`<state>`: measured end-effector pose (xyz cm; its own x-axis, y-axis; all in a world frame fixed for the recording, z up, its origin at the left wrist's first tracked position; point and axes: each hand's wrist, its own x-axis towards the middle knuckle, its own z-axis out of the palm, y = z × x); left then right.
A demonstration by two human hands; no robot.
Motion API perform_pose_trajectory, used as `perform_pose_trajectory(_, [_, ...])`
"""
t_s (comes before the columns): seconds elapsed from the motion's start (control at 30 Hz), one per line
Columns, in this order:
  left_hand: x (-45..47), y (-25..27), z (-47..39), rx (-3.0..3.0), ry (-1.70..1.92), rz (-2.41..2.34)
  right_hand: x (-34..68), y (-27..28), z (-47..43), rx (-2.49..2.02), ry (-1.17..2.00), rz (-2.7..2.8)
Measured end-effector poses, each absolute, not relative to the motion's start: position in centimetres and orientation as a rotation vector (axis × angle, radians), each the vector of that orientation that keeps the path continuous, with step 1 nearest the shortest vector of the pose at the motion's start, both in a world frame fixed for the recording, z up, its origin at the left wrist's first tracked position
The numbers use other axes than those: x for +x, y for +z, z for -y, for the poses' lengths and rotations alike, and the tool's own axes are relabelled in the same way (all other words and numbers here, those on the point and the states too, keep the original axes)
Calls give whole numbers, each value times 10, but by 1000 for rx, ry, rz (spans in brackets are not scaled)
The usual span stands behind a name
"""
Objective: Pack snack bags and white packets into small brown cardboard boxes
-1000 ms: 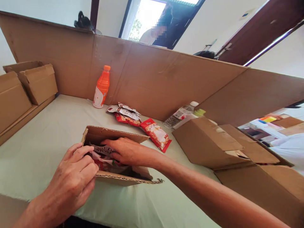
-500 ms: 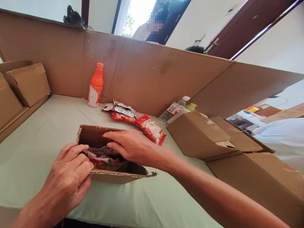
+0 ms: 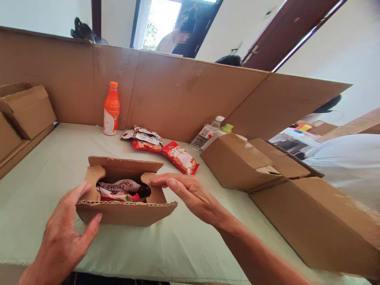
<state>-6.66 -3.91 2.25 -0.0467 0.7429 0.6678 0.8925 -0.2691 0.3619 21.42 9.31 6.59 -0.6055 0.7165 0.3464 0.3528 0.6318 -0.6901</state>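
Observation:
A small cardboard box [image 3: 127, 214] sits in front of me, its long flaps raised and its two side flaps folded partly inward. Inside lie a white packet printed "Super Meal" [image 3: 123, 185] and a red-and-pink packet [image 3: 115, 194]. At the box's left end is my left hand [image 3: 67, 227], fingers and thumb apart, the fingertips at the left side flap [image 3: 94, 180]. My right hand [image 3: 190, 196] is stretched out, its fingertips against the right side flap [image 3: 152, 190]. Neither hand grips anything.
Behind the box lie several white packets [image 3: 145, 137] and red snack packets [image 3: 179, 156]. An orange bottle [image 3: 111, 109] stands by the cardboard wall [image 3: 178, 95]. A clear bottle [image 3: 206, 132] leans beside cardboard boxes [image 3: 237, 158] at right. More boxes [image 3: 29, 113] stand left. People are beyond the wall.
My right hand has come out of the box to its right side flap. My left hand has let go of the front edge and spread open. The side flaps now fold inward.

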Motion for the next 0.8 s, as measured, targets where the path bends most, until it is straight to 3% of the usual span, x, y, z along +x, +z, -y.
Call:
perform_pose_trajectory(0.2, [-69, 32, 29, -2077, -1272, 1919, 206, 57, -109, -859, 329, 1997])
perform_pose_trajectory(0.4, [-73, 23, 20, -1950, -1245, 1843, 218, 38, -114, -738, 656, 2281])
perform_pose_trajectory(0.8, [-91, 12, 10, -2255, -1043, 1763, 226, -24, -83, -778, 787, 2158])
